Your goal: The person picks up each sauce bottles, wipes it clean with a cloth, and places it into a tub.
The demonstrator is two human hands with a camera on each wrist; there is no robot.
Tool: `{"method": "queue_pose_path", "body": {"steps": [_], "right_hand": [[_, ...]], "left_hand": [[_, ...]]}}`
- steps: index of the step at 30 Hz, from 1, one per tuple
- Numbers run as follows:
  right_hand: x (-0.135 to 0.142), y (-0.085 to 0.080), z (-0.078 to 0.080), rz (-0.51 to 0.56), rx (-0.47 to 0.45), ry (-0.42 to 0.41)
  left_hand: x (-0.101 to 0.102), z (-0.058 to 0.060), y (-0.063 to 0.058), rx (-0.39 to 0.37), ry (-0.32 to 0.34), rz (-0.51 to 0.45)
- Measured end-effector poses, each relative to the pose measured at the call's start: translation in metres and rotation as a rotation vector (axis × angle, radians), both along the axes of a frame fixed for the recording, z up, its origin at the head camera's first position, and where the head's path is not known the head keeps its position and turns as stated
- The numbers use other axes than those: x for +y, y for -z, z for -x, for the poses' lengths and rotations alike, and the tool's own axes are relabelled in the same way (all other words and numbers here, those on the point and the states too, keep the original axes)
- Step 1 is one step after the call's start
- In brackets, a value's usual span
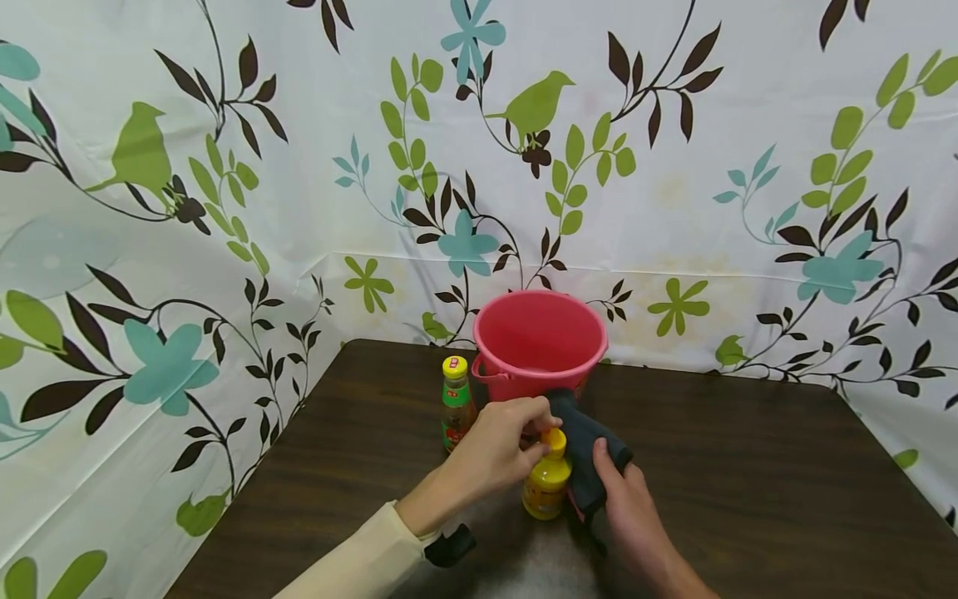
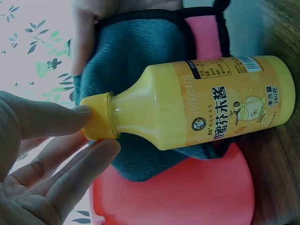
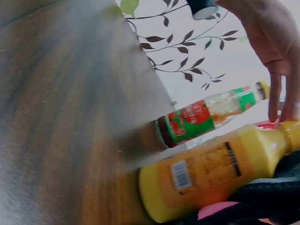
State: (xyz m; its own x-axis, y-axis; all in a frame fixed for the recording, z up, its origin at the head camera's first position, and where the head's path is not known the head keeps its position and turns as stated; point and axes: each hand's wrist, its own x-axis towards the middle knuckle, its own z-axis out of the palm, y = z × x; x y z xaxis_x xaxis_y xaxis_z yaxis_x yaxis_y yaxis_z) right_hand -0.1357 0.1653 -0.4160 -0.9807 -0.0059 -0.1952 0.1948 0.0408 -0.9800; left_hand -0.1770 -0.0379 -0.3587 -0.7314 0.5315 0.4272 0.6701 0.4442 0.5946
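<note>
A yellow mustard bottle (image 1: pixel 547 487) stands upright on the table in the head view. My left hand (image 1: pixel 497 445) pinches its yellow cap (image 2: pixel 101 116) between thumb and fingertips, plain in the left wrist view. In my right hand (image 1: pixel 636 507) is a dark teal cleaning cloth (image 1: pixel 591 449) with black edging and a pink part (image 2: pixel 205 37), gripped with the thumb on top. The cloth lies against the bottle's right side. Most of the right hand's fingers are hidden behind it.
A pink bucket (image 1: pixel 524 383) stands behind the cloth, close to the patterned curtain (image 1: pixel 674 208). To the left is a glass sauce bottle (image 1: pixel 455 395) with a yellow lid and green and red labels. All of it is on a dark wooden table (image 1: pixel 748 482).
</note>
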Motion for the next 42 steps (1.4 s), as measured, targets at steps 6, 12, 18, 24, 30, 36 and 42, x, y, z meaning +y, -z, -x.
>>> {"method": "queue_pose_path", "body": {"steps": [6, 12, 18, 24, 30, 36, 42], "right_hand": [[0.006, -0.015, -0.004, -0.007, 0.03, -0.017], [0.012, -0.03, -0.01, 0.029, 0.029, -0.021], [0.022, -0.041, -0.013, 0.023, 0.034, -0.032], [0.03, -0.039, -0.014, 0.044, 0.061, -0.043], [0.034, -0.033, -0.011, 0.129, 0.063, -0.06], [0.037, -0.029, -0.009, 0.205, 0.04, -0.059], [0.047, -0.027, -0.009, 0.191, 0.041, -0.041]], "left_hand": [[0.0, 0.0, 0.0, 0.012, -0.003, 0.016], [0.0, -0.001, 0.0, 0.02, 0.002, 0.009], [-0.001, -0.001, 0.001, 0.027, -0.007, 0.013], [-0.001, 0.0, 0.001, 0.025, 0.003, 0.005], [-0.001, 0.0, 0.001, 0.01, 0.016, -0.012], [-0.001, 0.0, 0.001, 0.005, 0.016, -0.015], [-0.001, 0.0, 0.002, 0.005, 0.024, -0.02]]}}
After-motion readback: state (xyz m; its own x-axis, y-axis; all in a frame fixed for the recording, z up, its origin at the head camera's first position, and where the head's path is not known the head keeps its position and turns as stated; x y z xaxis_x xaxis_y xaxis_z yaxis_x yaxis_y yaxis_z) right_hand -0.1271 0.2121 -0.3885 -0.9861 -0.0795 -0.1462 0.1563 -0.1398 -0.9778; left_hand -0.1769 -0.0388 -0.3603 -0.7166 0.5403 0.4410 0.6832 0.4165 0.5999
